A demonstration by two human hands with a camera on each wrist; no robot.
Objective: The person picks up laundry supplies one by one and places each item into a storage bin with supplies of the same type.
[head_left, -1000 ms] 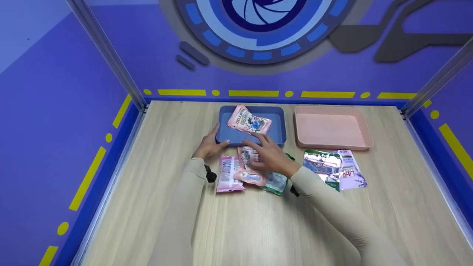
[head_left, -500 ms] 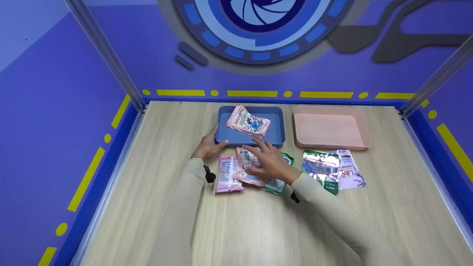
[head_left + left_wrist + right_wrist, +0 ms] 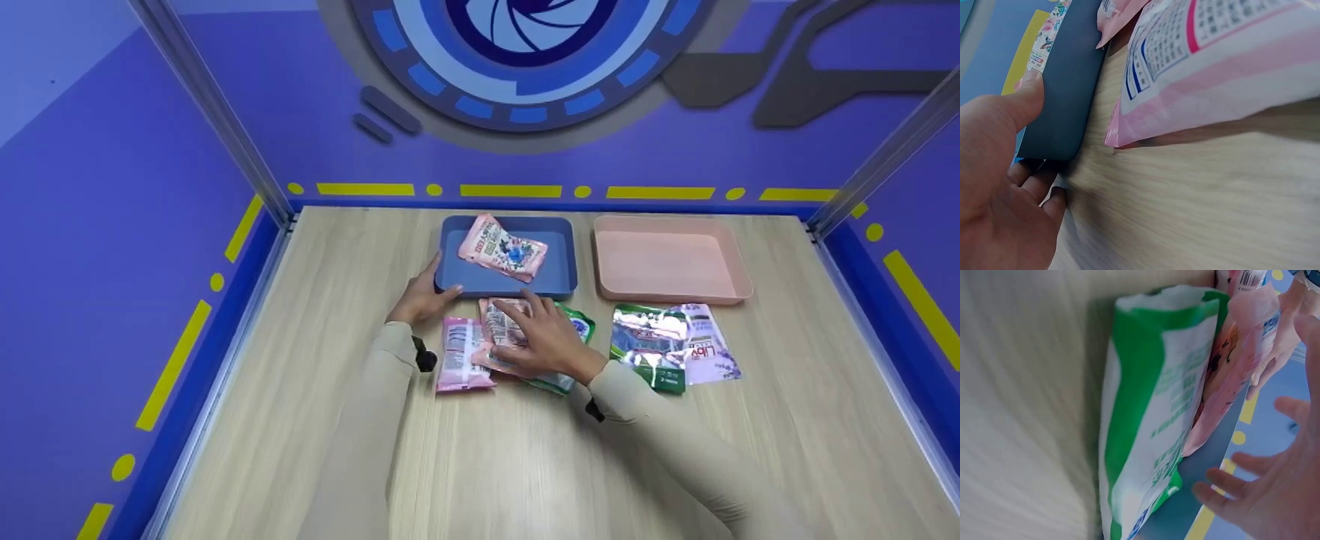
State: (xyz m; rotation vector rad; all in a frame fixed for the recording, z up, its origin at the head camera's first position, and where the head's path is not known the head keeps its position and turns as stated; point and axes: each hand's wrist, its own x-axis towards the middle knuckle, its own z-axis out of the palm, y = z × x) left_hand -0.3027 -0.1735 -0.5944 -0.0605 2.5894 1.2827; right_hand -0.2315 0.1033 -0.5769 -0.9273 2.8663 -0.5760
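My left hand [image 3: 421, 300] grips the front left corner of a blue tray [image 3: 463, 277]; in the left wrist view its thumb lies over the rim, fingers outside. A pink floral pouch [image 3: 502, 249] lies inside the tray. My right hand [image 3: 551, 341] hovers with spread fingers over a pink pouch [image 3: 497, 319] and a green-and-white pouch [image 3: 582, 321], which lie overlapping before the tray. In the right wrist view, the fingers stand apart beside the green-and-white pouch [image 3: 1168, 382], holding nothing. A pink-and-white packet [image 3: 461, 356] lies left of them, near my left wrist.
A pink tray [image 3: 671, 262] stands right of the blue one. In front of it, a shiny green pouch [image 3: 649, 349] partly covers a lilac pouch [image 3: 712, 352]. Purple panel walls [image 3: 525, 169] enclose the wooden table [image 3: 495, 465] at back and sides.
My right hand has moved a little toward me, down over the pink pouch, and its fingers now cover more of that pouch's near end. The left hand has stayed at the tray corner.
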